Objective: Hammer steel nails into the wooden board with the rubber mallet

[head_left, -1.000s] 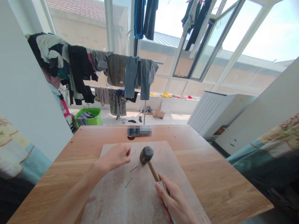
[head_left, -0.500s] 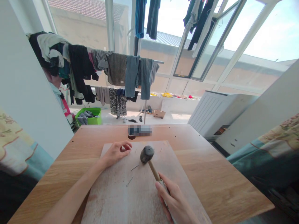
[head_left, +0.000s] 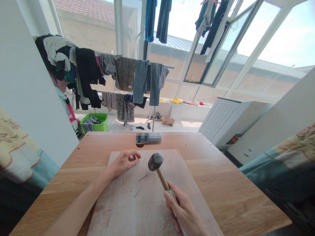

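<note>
My right hand [head_left: 182,207] is wrapped round the handle of a mallet [head_left: 156,162], whose dark, rounded head is raised over a pale wooden board [head_left: 118,209]. Near the board's far left edge, my left hand [head_left: 126,161] has its fingers curled, thumb and forefinger brought together. Whatever they pinch is too small to make out. Between the hands, one nail [head_left: 143,177] lies on the board, with another nail [head_left: 138,191] nearer to me. Two thin nails, one [head_left: 144,159] beside my left fingertips and one [head_left: 171,159] right of the mallet head, appear to stand up from the board.
The board lies on a wooden table [head_left: 221,183]. At the table's far side is a blurred-out object [head_left: 149,138] by a dark round hole. Beyond stand a clothes rack with laundry [head_left: 124,73], a green basin [head_left: 100,126] and a white cabinet-like unit [head_left: 219,118].
The view has shifted slightly, moving the board and nails a little to the right in the picture. Both hands keep nearly the same pose, and the mallet stays raised.
</note>
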Motion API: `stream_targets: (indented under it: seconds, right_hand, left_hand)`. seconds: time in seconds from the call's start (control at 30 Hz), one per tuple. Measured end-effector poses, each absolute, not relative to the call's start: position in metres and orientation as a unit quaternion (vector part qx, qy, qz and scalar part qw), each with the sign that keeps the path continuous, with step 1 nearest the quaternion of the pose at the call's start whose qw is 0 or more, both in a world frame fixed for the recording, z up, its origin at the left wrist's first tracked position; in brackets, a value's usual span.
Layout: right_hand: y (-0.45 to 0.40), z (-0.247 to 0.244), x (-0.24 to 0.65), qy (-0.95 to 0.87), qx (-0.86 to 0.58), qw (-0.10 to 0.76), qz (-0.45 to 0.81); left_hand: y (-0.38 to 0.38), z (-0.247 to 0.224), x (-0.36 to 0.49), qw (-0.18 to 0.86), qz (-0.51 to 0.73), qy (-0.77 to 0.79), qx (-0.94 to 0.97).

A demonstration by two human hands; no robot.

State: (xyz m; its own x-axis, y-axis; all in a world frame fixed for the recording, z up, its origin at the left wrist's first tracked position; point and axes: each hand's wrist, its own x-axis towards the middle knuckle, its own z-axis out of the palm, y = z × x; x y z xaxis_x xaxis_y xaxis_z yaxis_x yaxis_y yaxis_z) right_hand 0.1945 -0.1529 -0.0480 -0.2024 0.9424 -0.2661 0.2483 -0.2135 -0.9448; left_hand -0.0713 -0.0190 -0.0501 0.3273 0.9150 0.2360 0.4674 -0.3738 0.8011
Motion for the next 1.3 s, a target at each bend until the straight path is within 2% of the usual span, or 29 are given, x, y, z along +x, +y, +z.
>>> stream_targets:
  seconds: [0.3, 0.53, 0.7, 0.77, 0.87, 1.03, 1.3]
  right_hand:
    - [-0.128, -0.030, 0.160, -0.573, -0.487, 0.353, 0.557]
    - [-0.122, -0.027, 0.149, -0.588, -0.490, 0.325, 0.556]
    - [-0.127, -0.028, 0.154, -0.574, -0.495, 0.317, 0.570]
    - [-0.131, -0.030, 0.163, -0.564, -0.496, 0.332, 0.571]
    - [-0.142, -0.033, 0.180, -0.551, -0.513, 0.346, 0.560]
    - [-0.159, -0.045, 0.201, -0.530, -0.561, 0.323, 0.548]
    - [-0.164, -0.065, 0.204, -0.515, -0.571, 0.350, 0.536]
  left_hand:
    - [-0.018, -0.050, -0.071, 0.334, 0.347, 0.474, 0.737]
    - [-0.011, -0.063, -0.073, 0.316, 0.377, 0.440, 0.751]
    - [-0.012, -0.058, -0.074, 0.345, 0.366, 0.441, 0.744]
    - [-0.021, -0.048, -0.075, 0.320, 0.343, 0.464, 0.751]
    - [-0.046, -0.031, -0.072, 0.220, 0.285, 0.489, 0.794]
    - [-0.083, -0.013, -0.042, 0.092, 0.138, 0.475, 0.864]
    - [-0.080, -0.003, -0.023, 0.110, 0.032, 0.504, 0.856]
